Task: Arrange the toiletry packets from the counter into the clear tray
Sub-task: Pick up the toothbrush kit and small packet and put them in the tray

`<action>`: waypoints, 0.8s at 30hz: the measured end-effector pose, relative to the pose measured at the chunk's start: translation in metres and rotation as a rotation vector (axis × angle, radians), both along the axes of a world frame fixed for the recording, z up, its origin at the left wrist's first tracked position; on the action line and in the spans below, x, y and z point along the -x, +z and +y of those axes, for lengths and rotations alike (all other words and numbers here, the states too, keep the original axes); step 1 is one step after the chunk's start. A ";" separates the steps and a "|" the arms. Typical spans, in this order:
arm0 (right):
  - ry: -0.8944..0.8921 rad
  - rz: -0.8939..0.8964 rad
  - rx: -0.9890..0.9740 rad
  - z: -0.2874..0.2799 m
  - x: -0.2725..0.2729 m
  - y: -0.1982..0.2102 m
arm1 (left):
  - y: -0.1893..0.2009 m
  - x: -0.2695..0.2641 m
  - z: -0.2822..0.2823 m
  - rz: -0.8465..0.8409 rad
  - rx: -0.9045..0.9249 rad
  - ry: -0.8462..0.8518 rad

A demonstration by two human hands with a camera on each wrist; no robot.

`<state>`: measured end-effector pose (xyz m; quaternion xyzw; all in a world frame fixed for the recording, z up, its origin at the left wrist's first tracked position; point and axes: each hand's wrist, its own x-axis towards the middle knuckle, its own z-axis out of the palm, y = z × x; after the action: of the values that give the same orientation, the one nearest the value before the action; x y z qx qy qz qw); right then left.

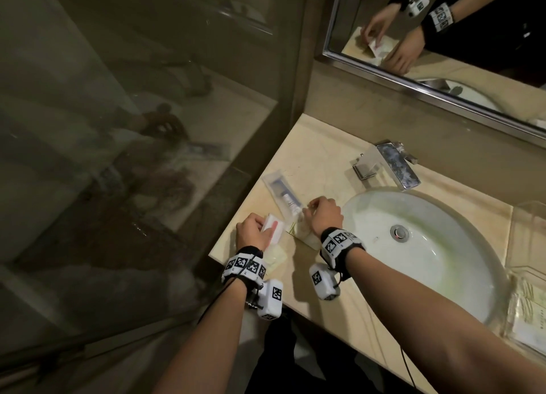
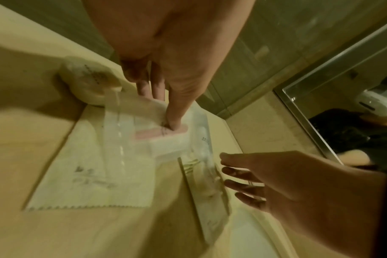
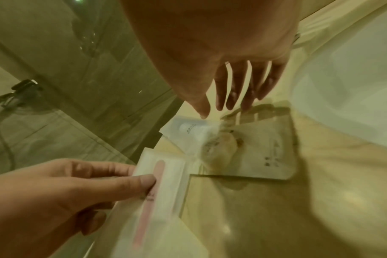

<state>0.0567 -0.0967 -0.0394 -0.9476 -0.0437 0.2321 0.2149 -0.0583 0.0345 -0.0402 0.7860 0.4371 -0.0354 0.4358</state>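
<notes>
My left hand [image 1: 260,229] pinches a white packet with a pink strip [image 1: 274,228] at the counter's left end, thumb on top [image 2: 174,113] and fingers beneath. My right hand [image 1: 313,210] hovers with straight, spread fingers [image 3: 231,97] over the far edge of a cream packet [image 3: 261,150] lying flat. A clear toothbrush packet [image 1: 282,191] lies just beyond both hands. Under my left wrist sits a round wrapped packet [image 1: 276,256], and another flat cream packet [image 2: 91,176] rests beside it. The clear tray [image 1: 529,216] stands right of the sink with several packets inside.
The white oval sink [image 1: 428,246] lies between the packets and the tray. A chrome faucet [image 1: 390,164] stands behind it. A mirror [image 1: 443,39] hangs above, and a glass shower wall [image 1: 147,127] borders the counter's left edge.
</notes>
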 end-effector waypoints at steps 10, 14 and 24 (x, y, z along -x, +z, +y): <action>0.024 0.073 0.034 0.038 -0.013 -0.013 | 0.007 0.011 0.024 -0.134 0.209 0.225; -0.035 0.107 -0.060 0.034 -0.021 -0.014 | 0.013 0.010 0.029 -0.195 0.268 0.291; -0.328 0.068 -0.601 -0.028 -0.039 0.033 | 0.059 -0.039 0.000 -0.364 0.383 0.232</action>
<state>0.0961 -0.1251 -0.0067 -0.8281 0.0503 0.2029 0.5202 -0.0193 0.0345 0.0184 0.6274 0.4240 0.0745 0.6489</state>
